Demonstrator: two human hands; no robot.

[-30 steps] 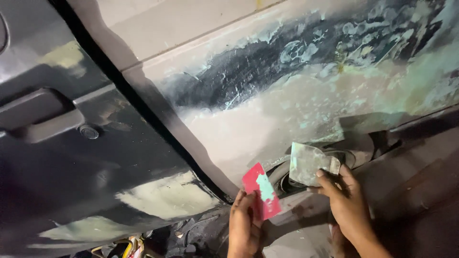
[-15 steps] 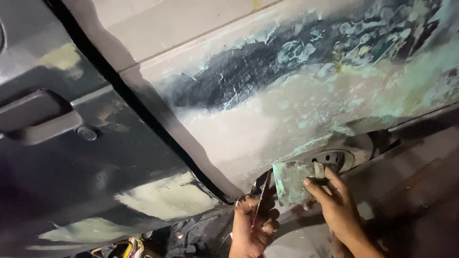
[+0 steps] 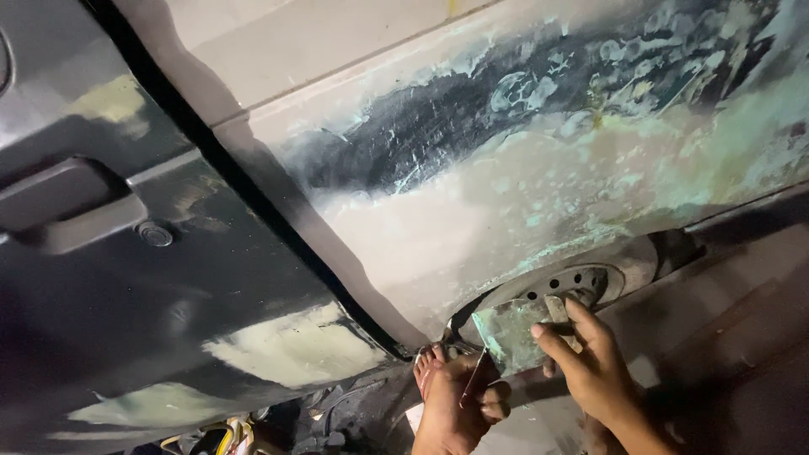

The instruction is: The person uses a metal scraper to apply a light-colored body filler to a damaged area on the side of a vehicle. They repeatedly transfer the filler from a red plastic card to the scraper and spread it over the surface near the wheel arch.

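While my right hand (image 3: 594, 371) pinches the green-smeared board (image 3: 510, 337) between thumb and fingers, the board sits at its ten o'clock. My left hand (image 3: 451, 409), fingers curled shut, grips the red spreader (image 3: 478, 381) edge-on, just at the board's seven o'clock. Wheel (image 3: 581, 282): twelve o'clock of the board. Filler-patched car panel (image 3: 522, 168): above. Dark door (image 3: 152, 295): nine o'clock.

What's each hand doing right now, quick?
Left hand: closed on a red spreader, seen edge-on.
Right hand: closed on a putty-smeared board.
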